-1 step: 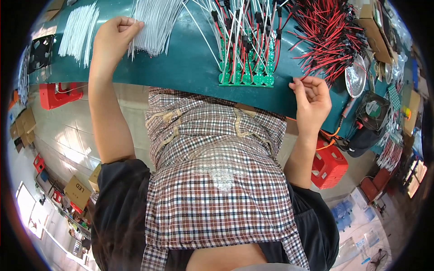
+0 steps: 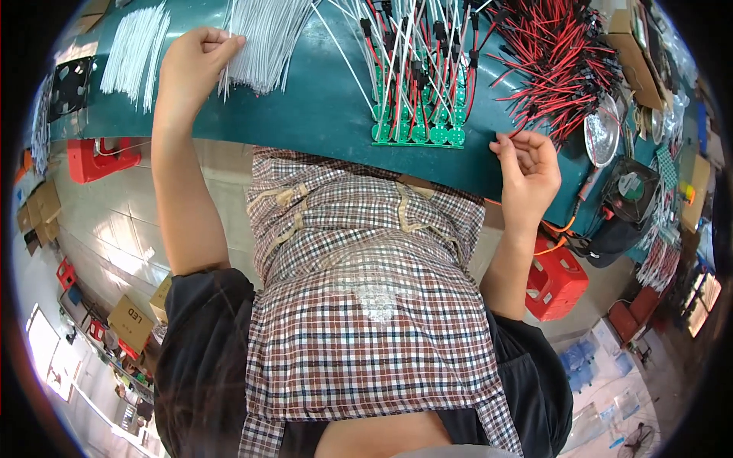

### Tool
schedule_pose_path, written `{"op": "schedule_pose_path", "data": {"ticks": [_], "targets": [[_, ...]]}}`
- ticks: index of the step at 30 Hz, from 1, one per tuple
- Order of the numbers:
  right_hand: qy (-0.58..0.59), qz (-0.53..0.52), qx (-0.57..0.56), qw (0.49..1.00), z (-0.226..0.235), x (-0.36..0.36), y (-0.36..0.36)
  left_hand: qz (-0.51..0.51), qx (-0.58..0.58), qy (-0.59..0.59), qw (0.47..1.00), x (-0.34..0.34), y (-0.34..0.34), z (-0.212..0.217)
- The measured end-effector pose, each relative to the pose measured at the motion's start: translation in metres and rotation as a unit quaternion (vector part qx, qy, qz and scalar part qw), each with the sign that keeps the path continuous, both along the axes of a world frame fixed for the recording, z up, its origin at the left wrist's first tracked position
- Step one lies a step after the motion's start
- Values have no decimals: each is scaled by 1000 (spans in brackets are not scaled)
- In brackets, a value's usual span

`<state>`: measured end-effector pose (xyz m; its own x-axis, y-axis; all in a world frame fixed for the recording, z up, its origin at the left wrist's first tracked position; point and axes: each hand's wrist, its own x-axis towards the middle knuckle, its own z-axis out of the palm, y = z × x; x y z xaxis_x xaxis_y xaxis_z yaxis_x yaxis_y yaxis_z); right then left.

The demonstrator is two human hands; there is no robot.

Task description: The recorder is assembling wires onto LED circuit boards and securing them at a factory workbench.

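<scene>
At the far left, my left hand [image 2: 200, 67] is closed in a pinch at the edge of a bundle of white wires [image 2: 267, 47], with a white wire at its fingertips. My right hand [image 2: 528, 169], on the right by the table's near edge, pinches the end of a red-and-black wire lead [image 2: 521, 126], and its other fingers are curled. Between the hands lies a panel of green circuit boards [image 2: 418, 136] with white wires and red-and-black leads with black connectors standing up from it. Beyond my right hand is a heap of red-and-black leads [image 2: 553, 65].
Another bundle of white wires [image 2: 134, 57] lies farther left on the green table [image 2: 321, 126]. Right of the red heap are a clear oval dish [image 2: 601, 131], a soldering iron [image 2: 588, 185], a small fan [image 2: 632, 183] and a cardboard box [image 2: 634, 65]. Red stools [image 2: 556, 281] stand below.
</scene>
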<state>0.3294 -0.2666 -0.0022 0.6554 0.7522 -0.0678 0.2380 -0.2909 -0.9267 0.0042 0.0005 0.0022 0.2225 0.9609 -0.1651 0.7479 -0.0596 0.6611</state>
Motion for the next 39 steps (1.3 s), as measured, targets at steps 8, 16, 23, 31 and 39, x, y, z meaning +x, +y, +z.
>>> {"op": "schedule_pose_path", "data": {"ticks": [8,16,23,31,39], "targets": [[15,-5,36,999,-3,0,-2,-43,-38,25,998,-4,4,4],[19,27,49,998,4,-3,-1,-29,-7,36,999,-8,-3,11],[82,111,91,986,0,-23,2,45,-18,-147,988,8,-44,46],[73,131,91,985,-12,-31,3,-73,61,-215,972,44,-118,40],[36,122,92,988,-12,-35,4,-163,119,-44,978,57,-141,11]]}}
